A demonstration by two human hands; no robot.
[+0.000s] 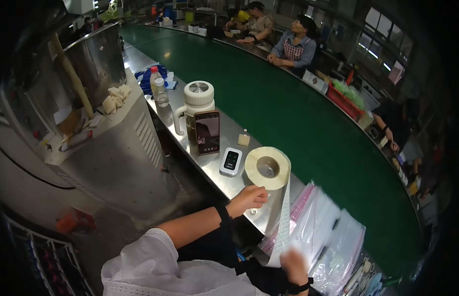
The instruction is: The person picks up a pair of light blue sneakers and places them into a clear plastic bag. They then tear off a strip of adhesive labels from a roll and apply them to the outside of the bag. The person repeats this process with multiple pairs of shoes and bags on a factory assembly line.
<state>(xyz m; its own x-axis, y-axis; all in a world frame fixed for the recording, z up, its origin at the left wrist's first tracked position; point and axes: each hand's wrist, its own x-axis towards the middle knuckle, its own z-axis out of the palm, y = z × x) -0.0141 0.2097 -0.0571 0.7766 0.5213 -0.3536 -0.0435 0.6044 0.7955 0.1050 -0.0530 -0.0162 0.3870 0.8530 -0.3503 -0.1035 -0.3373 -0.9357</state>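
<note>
My left hand hovers at the metal table's near edge, just below a wide roll of labels. Its fingers are curled together, and anything between them is too small to make out. From the roll a pale label strip runs down toward my right hand. That hand is blurred by motion beside the strip's lower end and over the clear plastic bags. Its fingers are too smeared to read. The bags lie in a stack with pink edges, to the right of the strip.
On the metal ledge stand a white device, a phone leaning on a large white-lidded jug, and bottles. A green conveyor belt runs beyond. Co-workers sit across it. A metal cabinet stands left.
</note>
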